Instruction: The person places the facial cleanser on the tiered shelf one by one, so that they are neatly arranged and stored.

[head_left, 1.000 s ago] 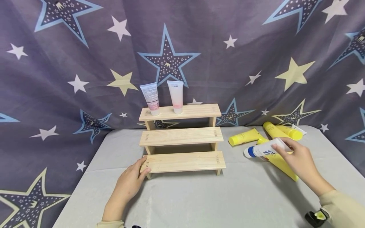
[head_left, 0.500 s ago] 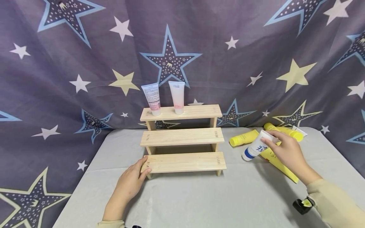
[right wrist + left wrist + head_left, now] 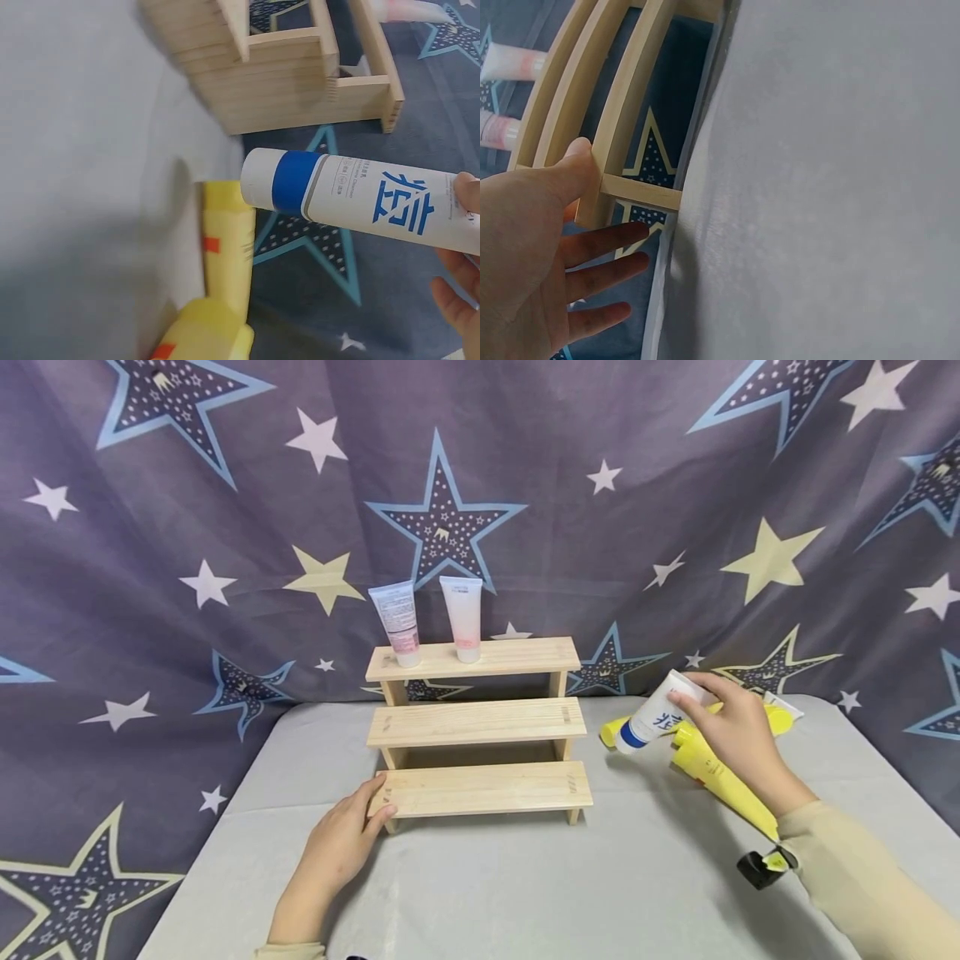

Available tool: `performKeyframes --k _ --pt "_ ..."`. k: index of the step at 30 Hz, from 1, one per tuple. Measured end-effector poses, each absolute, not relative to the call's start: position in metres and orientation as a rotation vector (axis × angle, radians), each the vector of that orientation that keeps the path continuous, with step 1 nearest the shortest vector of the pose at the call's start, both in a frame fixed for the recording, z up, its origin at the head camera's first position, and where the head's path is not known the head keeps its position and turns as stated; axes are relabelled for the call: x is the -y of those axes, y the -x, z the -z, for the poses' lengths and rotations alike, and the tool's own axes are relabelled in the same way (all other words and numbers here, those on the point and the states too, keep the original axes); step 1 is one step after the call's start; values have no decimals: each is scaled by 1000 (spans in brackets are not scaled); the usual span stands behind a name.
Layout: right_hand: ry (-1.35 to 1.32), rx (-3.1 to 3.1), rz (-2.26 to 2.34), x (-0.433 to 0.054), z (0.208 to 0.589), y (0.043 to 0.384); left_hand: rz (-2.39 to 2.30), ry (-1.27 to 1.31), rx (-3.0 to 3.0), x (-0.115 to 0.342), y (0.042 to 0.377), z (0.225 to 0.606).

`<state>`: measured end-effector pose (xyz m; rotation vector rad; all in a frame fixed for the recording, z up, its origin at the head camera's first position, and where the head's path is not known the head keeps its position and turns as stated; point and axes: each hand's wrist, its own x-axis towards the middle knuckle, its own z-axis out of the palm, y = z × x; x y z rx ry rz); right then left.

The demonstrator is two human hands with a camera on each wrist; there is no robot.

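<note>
My right hand (image 3: 731, 722) grips a white tube (image 3: 660, 710) with a blue band and blue lettering near its flat end. The tube hangs tilted above the table, cap end down and to the left; in the right wrist view the white tube (image 3: 360, 195) lies almost level. At the left end of the lowest step of a three-tier wooden stand (image 3: 480, 789), my left hand (image 3: 341, 835) holds the edge. The left wrist view has the left hand's thumb (image 3: 577, 161) against the wood, with several fingers spread below. Two pink-and-white tubes (image 3: 396, 622) stand on the top step.
Several yellow tubes (image 3: 723, 781) lie on the grey-covered table (image 3: 487, 893) at the right, partly behind my right hand. Among them, a white tube end (image 3: 783, 703) shows at the back. A star-patterned curtain (image 3: 525, 460) hangs behind the stand.
My right hand has lifted the white tube off the yellow pile area, moving left and toward the back, and the tube has turned more upright. The left hand stays on the stand.
</note>
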<state>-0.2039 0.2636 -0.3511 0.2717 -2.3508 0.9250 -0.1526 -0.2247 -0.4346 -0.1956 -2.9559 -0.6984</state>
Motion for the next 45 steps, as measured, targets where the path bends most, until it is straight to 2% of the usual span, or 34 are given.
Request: performKeyframes --k 29,45 --pt "-287 2116 -1190 -210 272 236 687 176 2979 225 153 434" --pt "-363 2068 -1190 -175 248 252 692 182 2965 224 151 434"
